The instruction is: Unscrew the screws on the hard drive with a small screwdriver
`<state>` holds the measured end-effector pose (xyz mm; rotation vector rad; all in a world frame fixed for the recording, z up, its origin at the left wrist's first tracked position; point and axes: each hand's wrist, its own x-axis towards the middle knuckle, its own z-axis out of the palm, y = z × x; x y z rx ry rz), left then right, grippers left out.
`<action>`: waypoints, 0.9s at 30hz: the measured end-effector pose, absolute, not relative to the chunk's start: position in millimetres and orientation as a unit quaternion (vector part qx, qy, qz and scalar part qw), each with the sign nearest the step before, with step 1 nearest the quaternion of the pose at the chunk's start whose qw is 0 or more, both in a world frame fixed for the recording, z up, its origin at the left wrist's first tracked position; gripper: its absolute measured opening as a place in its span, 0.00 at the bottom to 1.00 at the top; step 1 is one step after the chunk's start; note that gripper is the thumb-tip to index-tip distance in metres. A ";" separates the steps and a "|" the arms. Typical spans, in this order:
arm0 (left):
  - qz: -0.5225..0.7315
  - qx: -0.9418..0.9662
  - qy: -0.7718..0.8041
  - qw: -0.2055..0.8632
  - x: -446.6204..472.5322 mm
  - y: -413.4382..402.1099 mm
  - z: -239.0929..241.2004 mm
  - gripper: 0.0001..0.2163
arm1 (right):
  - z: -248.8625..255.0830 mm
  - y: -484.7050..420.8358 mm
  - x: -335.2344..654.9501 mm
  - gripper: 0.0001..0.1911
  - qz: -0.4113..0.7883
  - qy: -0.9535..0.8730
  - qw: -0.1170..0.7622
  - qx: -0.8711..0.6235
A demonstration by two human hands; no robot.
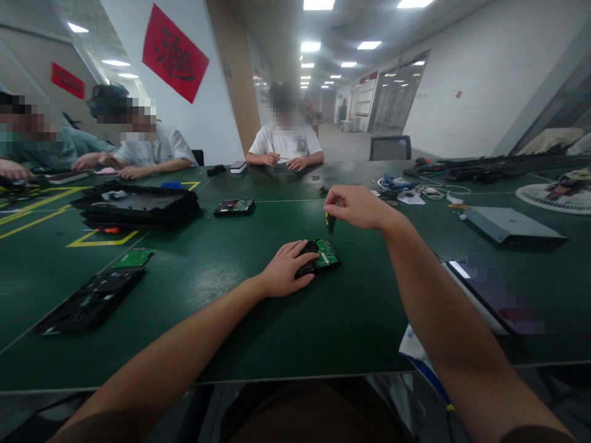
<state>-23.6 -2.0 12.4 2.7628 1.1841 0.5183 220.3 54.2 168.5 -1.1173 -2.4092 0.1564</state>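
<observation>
A hard drive (327, 256) with its green circuit board facing up lies on the green table in front of me. My left hand (292, 267) rests over its left part, the fingers across the top and the thumb along the near edge, gripping it against the table. Above the drive's far right corner, my right hand (351, 206) pinches the black and yellow handle of a screwdriver (330, 223), which points down. The screwdriver's tip is too small to make out, so I cannot tell whether it touches the drive. Tiny bits, perhaps screws, lie just right of the drive.
Another hard drive (234, 207) lies further back. At left are a black tray stack (138, 206), a green circuit board (133, 258) and black drive casings (95, 298). A grey metal box (512, 224) and a tablet-like device (484, 295) lie right. Several people sit around the table.
</observation>
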 end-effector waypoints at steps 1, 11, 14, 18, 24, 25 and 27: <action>0.170 0.905 0.387 0.045 -23.8 -1.7 12.3 0.27 | 168.8 55.8 219.7 0.09 0.058 -0.880 0.236 -0.408; 0.171 0.905 0.386 0.045 -23.9 -1.0 11.3 0.27 | 163.9 78.6 214.3 0.05 0.069 -0.869 0.234 -0.431; 0.169 0.906 0.386 0.048 -24.2 -0.4 10.3 0.27 | 157.8 76.3 216.0 0.06 0.027 -0.859 0.249 -0.447; 0.168 0.906 0.386 0.047 -24.3 0.9 8.5 0.27 | 145.4 62.7 225.7 0.06 0.008 -0.839 0.307 -0.450; 0.173 0.907 0.381 0.044 -24.1 0.7 9.4 0.27 | 113.9 52.5 231.6 0.11 -0.023 -0.813 0.394 -0.427; 0.175 0.907 0.381 0.044 -24.0 0.6 9.7 0.27 | 106.7 52.2 231.1 0.11 -0.024 -0.802 0.416 -0.428; 0.175 0.907 0.382 0.045 -24.0 0.5 10.2 0.27 | 91.9 51.5 230.1 0.12 -0.022 -0.781 0.464 -0.418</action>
